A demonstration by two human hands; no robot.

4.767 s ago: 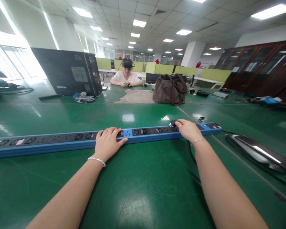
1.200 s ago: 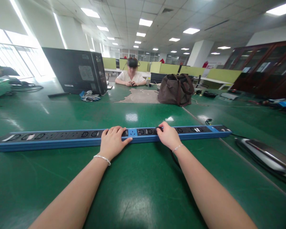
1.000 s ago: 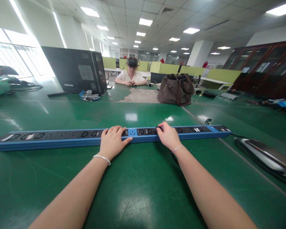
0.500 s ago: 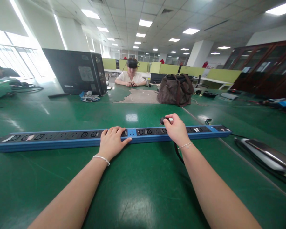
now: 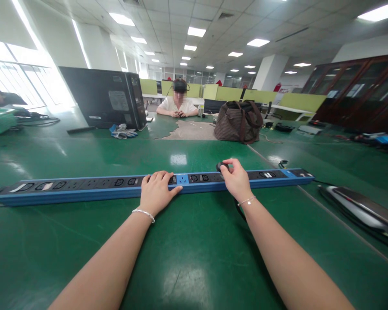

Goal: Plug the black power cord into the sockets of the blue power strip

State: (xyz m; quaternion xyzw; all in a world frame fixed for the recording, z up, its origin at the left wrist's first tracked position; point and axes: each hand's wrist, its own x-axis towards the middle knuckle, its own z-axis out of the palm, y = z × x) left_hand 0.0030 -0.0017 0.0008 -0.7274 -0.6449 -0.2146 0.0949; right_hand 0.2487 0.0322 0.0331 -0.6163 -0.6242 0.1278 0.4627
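A long blue power strip (image 5: 100,193) with black socket panels lies across the green table. My left hand (image 5: 158,189) rests over its middle, fingers on the far side and thumb along the near side, beside a blue socket section. Over the right half of the strip, my right hand (image 5: 236,178) pinches a black plug (image 5: 221,167) between thumb and fingers. The plug is just above the sockets, its face hidden. A black cable hangs down beneath my right wrist.
Across the green table (image 5: 181,241) sits a person (image 5: 177,105). A black computer case (image 5: 106,101) and gloves (image 5: 123,131) are at the back left, a brown bag (image 5: 237,122) behind the strip. A dark and silver device (image 5: 358,209) lies at the right.
The power strip has slid slightly right with my left hand on it. My right hand, with the plug, has shifted a little left and lower.
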